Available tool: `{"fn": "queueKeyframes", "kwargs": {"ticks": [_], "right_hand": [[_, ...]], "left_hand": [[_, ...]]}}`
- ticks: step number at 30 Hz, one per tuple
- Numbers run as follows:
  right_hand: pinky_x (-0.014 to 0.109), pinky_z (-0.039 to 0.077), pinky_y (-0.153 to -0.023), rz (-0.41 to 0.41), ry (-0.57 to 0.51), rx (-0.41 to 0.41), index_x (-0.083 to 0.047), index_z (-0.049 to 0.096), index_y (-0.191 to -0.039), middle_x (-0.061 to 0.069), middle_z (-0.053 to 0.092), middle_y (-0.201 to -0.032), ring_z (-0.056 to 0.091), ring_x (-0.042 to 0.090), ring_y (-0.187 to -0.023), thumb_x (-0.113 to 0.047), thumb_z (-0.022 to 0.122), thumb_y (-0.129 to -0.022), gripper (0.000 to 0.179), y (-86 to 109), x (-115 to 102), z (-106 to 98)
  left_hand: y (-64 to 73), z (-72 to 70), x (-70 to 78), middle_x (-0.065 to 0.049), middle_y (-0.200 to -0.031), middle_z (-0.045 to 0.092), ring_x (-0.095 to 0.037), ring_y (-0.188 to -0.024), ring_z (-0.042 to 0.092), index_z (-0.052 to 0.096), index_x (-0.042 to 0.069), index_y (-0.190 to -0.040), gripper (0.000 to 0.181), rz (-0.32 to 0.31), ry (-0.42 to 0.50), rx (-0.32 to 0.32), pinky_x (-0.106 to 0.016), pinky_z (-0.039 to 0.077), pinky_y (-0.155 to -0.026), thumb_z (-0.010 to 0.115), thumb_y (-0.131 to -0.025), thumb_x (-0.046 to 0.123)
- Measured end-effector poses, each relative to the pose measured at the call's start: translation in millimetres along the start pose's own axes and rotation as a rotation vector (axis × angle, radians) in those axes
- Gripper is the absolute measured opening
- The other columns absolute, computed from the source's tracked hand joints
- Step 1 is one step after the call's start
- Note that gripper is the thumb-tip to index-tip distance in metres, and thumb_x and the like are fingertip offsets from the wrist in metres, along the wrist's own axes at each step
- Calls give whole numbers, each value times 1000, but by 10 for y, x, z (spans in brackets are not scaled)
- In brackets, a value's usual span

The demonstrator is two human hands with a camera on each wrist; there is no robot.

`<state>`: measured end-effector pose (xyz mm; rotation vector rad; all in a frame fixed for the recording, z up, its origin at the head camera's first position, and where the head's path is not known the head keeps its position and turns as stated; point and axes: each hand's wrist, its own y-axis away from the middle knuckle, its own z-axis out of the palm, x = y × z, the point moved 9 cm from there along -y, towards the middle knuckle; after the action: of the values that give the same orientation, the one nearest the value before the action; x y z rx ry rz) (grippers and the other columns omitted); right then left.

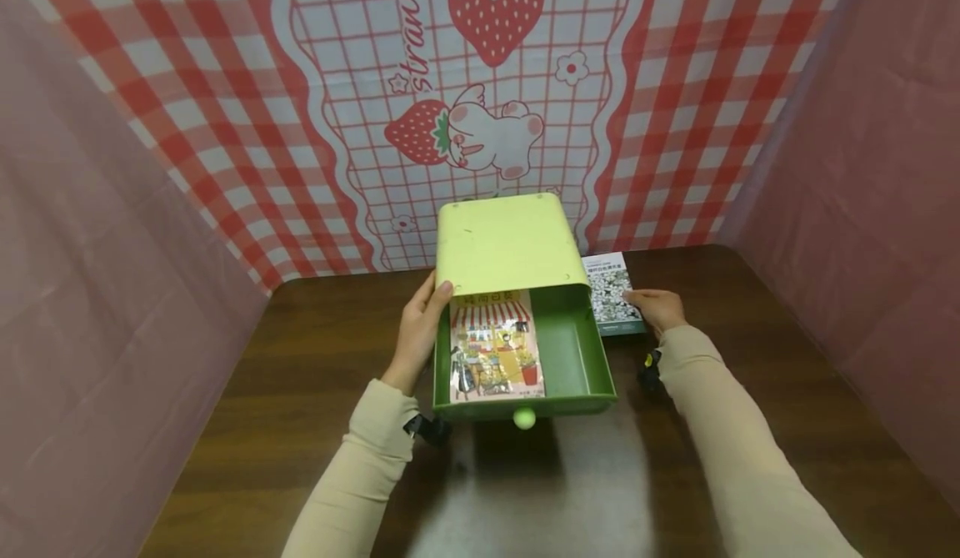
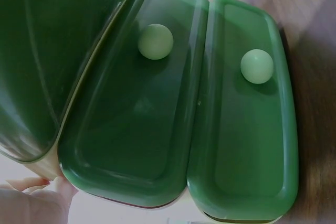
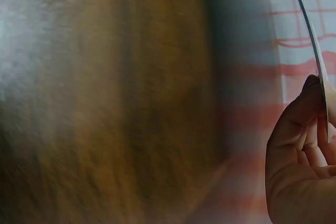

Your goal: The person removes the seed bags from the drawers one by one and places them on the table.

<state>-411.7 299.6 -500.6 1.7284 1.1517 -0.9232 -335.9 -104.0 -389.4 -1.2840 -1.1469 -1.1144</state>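
A small cabinet with a pale yellow-green shell has its green top drawer pulled out. Inside the drawer's left half lies a flat, shiny pouch printed with a striped awning and shop scene. My left hand rests against the cabinet's left side, thumb at the front top corner. To the right of the cabinet, my right hand pinches the edge of a thin, flat booklet or packet with white flowers on its front. In the right wrist view this flat piece appears edge-on.
Two lower drawers, a middle one and a bottom one, stand closed, each with a round knob. A brown wood-grain table carries the cabinet. Behind hangs a strawberry-print cloth; pink curtains flank both sides.
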Motion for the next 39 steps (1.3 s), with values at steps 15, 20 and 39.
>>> {"fn": "queueKeyframes", "kwargs": {"ticks": [15, 20, 39], "right_hand": [[43, 52, -78, -88, 283, 115, 8, 69, -114, 28, 66, -117, 61, 38, -100, -26, 62, -95, 39, 140, -122, 116], [41, 51, -69, -95, 435, 129, 6, 72, -104, 24, 70, -104, 63, 34, -86, -29, 62, -94, 38, 143, -177, 135], [54, 54, -73, -116, 648, 116, 7, 69, -87, 29, 69, -97, 65, 45, -89, -31, 61, -92, 39, 9, -164, 244]], "left_hand": [[-13, -5, -14, -9, -158, 34, -30, -137, 43, 32, 17, -154, 65, -4, -19, -1, -45, 35, -115, 53, -99, 43], [-8, -7, -1, -8, -159, 32, -28, -142, 37, 32, 17, -154, 64, 4, -25, 0, -44, 31, -118, 52, -99, 43], [-8, -21, -19, -7, -159, 34, -29, -141, 39, 34, 19, -153, 62, 4, -13, 7, -45, 32, -118, 53, -99, 43]]}}
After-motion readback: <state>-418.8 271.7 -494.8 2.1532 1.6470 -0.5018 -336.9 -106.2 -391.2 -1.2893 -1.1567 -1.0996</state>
